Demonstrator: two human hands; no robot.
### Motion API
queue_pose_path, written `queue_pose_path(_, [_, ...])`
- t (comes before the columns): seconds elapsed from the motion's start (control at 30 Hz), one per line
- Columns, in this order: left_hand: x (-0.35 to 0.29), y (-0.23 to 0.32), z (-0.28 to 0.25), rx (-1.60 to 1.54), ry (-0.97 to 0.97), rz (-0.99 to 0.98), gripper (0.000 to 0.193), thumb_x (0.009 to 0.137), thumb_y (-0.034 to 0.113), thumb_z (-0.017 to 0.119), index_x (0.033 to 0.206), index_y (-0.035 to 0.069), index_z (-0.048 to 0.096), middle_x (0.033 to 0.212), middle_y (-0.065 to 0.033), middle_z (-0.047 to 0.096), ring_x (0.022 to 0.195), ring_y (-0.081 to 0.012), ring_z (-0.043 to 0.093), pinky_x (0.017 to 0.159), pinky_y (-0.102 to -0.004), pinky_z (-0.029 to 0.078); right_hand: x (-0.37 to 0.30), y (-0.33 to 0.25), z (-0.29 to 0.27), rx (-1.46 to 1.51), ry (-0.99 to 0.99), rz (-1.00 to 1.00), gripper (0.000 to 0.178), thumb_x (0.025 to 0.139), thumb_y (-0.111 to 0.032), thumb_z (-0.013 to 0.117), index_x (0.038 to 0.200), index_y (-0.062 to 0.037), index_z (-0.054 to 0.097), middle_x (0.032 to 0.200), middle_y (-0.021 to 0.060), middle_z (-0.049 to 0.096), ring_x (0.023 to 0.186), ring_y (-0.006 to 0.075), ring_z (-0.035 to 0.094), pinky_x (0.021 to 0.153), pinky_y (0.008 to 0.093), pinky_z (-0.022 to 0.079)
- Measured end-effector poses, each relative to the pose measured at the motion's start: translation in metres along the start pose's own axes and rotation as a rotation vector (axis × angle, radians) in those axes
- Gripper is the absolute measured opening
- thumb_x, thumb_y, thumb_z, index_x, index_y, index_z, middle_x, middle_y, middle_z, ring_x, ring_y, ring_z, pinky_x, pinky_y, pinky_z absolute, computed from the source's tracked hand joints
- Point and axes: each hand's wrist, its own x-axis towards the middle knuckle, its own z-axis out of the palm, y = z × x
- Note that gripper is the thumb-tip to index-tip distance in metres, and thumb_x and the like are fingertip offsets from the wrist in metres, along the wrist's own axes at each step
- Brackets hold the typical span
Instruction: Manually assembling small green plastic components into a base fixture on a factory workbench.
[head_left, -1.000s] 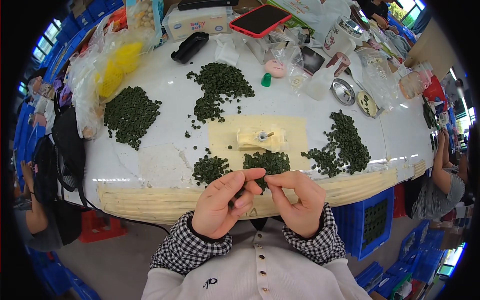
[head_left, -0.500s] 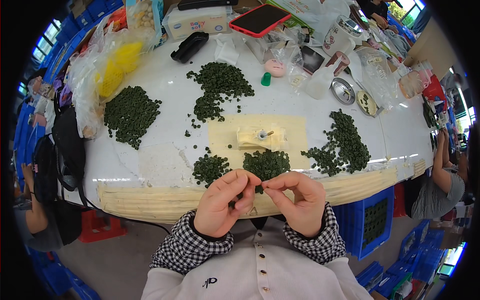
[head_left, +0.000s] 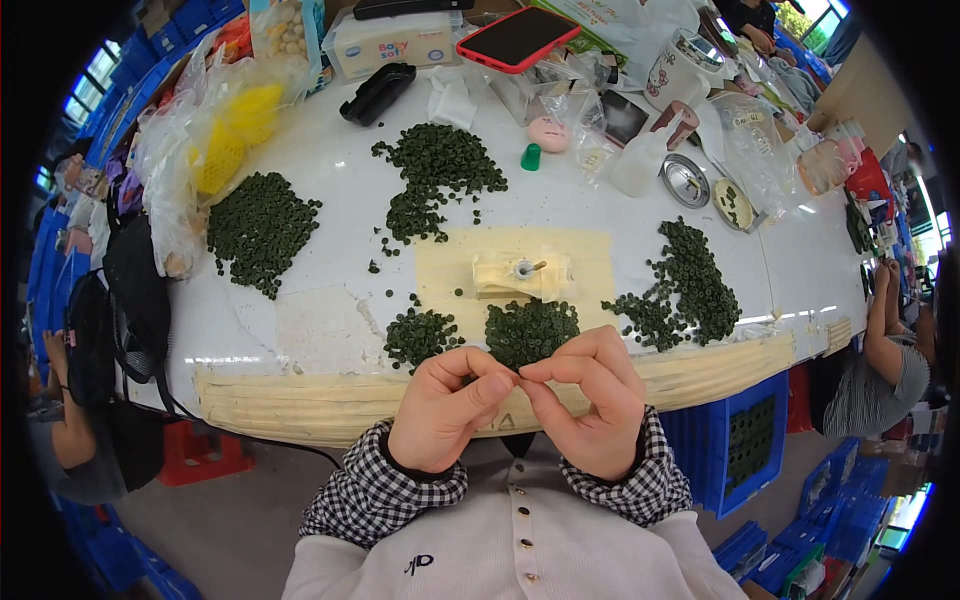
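Observation:
My left hand [head_left: 443, 412] and my right hand [head_left: 596, 408] meet at their fingertips over the table's padded near edge. Each is closed in a pinch; whatever lies between the fingertips is too small to make out. Just beyond them is a heap of small dark green round parts [head_left: 531, 333], with a smaller heap [head_left: 420, 337] to its left. Behind these stands a tape-wrapped block [head_left: 520, 272] with a thin pin sticking out, on a yellowish sheet [head_left: 590, 248]. Further piles of similar parts lie at the right [head_left: 692, 285], far middle [head_left: 440, 165] and left [head_left: 262, 235].
At the back are a red-edged phone [head_left: 518, 40], a black case [head_left: 378, 94], a green cap [head_left: 531, 157] and a round metal tin [head_left: 685, 181]. Plastic bags [head_left: 180, 165] crowd the left edge. A blue crate [head_left: 735, 450] stands below at right; other people sit at both sides.
My right hand has shifted slightly left and its fingers have lifted. The left fingers have curled in, and the dark bit seen earlier near them no longer shows.

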Motion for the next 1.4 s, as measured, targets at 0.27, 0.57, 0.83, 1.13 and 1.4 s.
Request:
queue_pose_path(0.27, [-0.002,0.003,0.005,0.263,0.123,0.068,0.015,0.088,0.013,0.062,0.079,0.001,0.065,0.067,0.0008,0.056,0.057,-0.003,0.043,0.049,-0.0177,0.032,-0.003,0.002,-0.002,0.115,-0.06,0.087,0.02,0.065,0.003,0.071,0.083,-0.0038,0.067,0.079,0.0072,0.057,0.074,0.02,0.054,0.063,0.0284,0.043])
queue_pose_path(0.57, [-0.002,0.005,0.005,0.449,0.066,0.143,0.015,0.087,0.013,0.063,0.079,0.0,0.065,0.067,-0.0001,0.057,0.061,-0.0052,0.047,0.056,-0.0207,0.038,0.0,-0.001,-0.003,0.106,-0.137,0.062,0.017,0.067,0.003,0.068,0.082,-0.0014,0.062,0.08,0.0084,0.055,0.075,0.0221,0.052,0.065,0.0299,0.042])
queue_pose_path(0.83, [-0.003,0.006,0.01,0.394,0.106,0.119,0.012,0.086,0.011,0.064,0.083,-0.001,0.066,0.068,0.0012,0.058,0.063,-0.0032,0.047,0.056,-0.018,0.038,-0.002,0.002,0.002,0.127,-0.164,0.062,0.013,0.073,0.002,0.061,0.083,-0.0001,0.054,0.083,0.0105,0.05,0.077,0.0245,0.049,0.068,0.0311,0.041])
queue_pose_path(1.13, [-0.005,0.004,0.01,0.545,0.123,0.24,0.014,0.081,0.0,0.066,0.094,-0.002,0.065,0.083,-0.0049,0.065,0.068,-0.0036,0.052,0.059,-0.0159,0.04,-0.003,0.001,0.003,0.16,-0.099,0.135,0.011,0.075,0.002,0.061,0.083,0.0003,0.055,0.082,0.0103,0.051,0.078,0.0236,0.05,0.069,0.0303,0.042])
queue_pose_path(1.4, [-0.004,0.0,0.012,0.481,0.19,0.307,0.015,0.082,0.001,0.066,0.097,0.001,0.067,0.073,0.0029,0.06,0.061,0.0001,0.043,0.051,-0.0153,0.031,-0.008,0.007,0.005,0.34,-0.033,0.246,0.009,0.075,0.0,0.068,0.084,-0.0011,0.064,0.08,0.0069,0.057,0.074,0.0161,0.053,0.066,0.0259,0.043])
